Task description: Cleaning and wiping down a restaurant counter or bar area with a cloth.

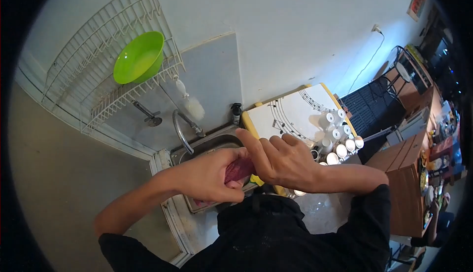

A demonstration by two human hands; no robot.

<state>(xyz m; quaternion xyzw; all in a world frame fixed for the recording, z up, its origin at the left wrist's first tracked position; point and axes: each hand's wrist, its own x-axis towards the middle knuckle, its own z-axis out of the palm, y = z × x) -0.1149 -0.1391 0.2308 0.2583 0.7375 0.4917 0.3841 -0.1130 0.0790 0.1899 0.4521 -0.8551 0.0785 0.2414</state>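
Note:
Over the near part of the metal sink [218, 141], my left hand [210, 176] is closed around a dark pink item [239, 169], perhaps meat or cloth; I cannot tell which. My right hand [284, 159] presses against the item's right end, its index finger raised and the other fingers curled. Whether the right hand grips the item is hard to make out. A curved metal faucet [179, 131] rises behind my left hand. Something yellow [256, 180] shows just below my right hand.
A white wire rack [99, 50] on the wall holds a green bowl [139, 58]. A white brush [194, 107] hangs below it. Right of the sink, several white cups [342, 151] stand on a yellow-edged table [288, 120]. A spray bottle [236, 113] stands behind the sink. Another person [438, 227] is at far right.

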